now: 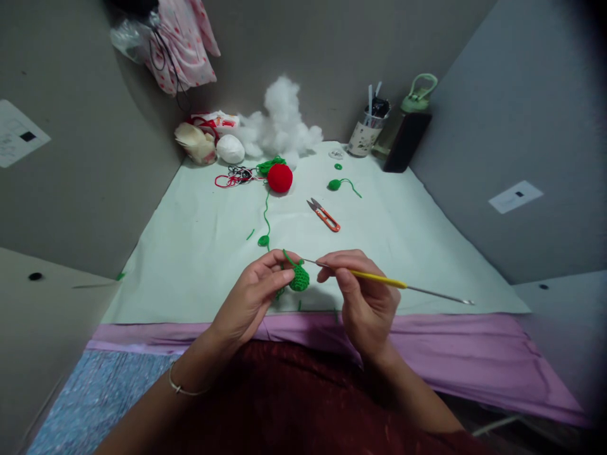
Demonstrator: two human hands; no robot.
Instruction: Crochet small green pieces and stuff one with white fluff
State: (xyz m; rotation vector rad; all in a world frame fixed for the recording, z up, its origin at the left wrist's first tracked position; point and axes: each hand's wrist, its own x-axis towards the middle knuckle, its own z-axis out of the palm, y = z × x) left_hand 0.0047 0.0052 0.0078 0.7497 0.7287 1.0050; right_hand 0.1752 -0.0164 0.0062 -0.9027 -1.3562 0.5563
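Between thumb and fingers, my left hand pinches a small rounded piece of green crochet. A strand of green yarn runs from near that hand up the table, past a small green knot of yarn. My right hand grips a double-ended crochet hook with a yellow handle, held like a pen. The hook's thin left tip reaches the top of the crochet piece; whether it sits inside a stitch is too small to tell. Its other metal end points right.
Orange-handled thread snips lie beyond my hands. Behind them are a red ball, tangled yarn, white stuffing and a small green piece with a tail. A pen cup, green bottle and black phone-like slab stand back right. Grey partitions enclose the table.
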